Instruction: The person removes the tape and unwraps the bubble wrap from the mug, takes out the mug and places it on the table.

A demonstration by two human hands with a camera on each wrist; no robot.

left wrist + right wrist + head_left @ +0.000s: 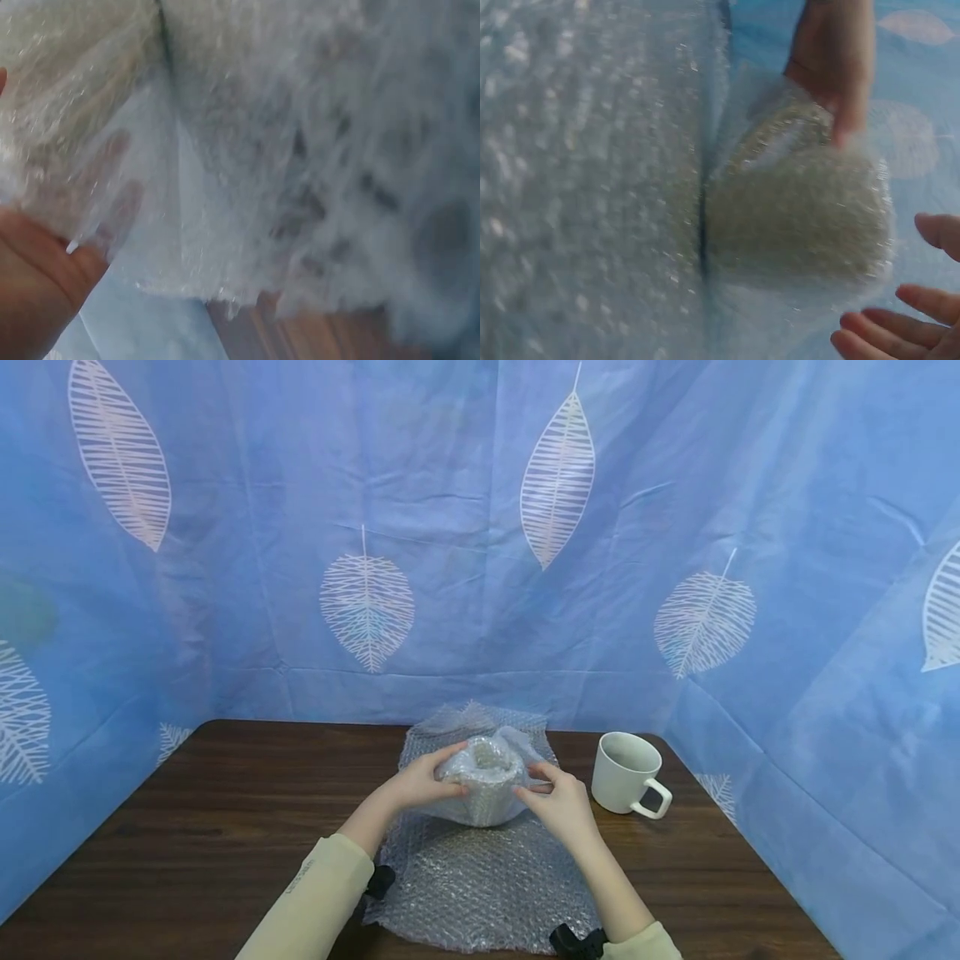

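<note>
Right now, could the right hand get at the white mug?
Likely yes: the white mug stands just to the right of the right hand, nothing seems to lie between them, and its spread fingers appear to hold nothing.

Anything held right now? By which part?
Left hand grips the bubble-wrapped bundle by its left side; right hand is beside it, not gripping.

Even light; bubble wrap [487, 881] glints; wrist views blurred.
</note>
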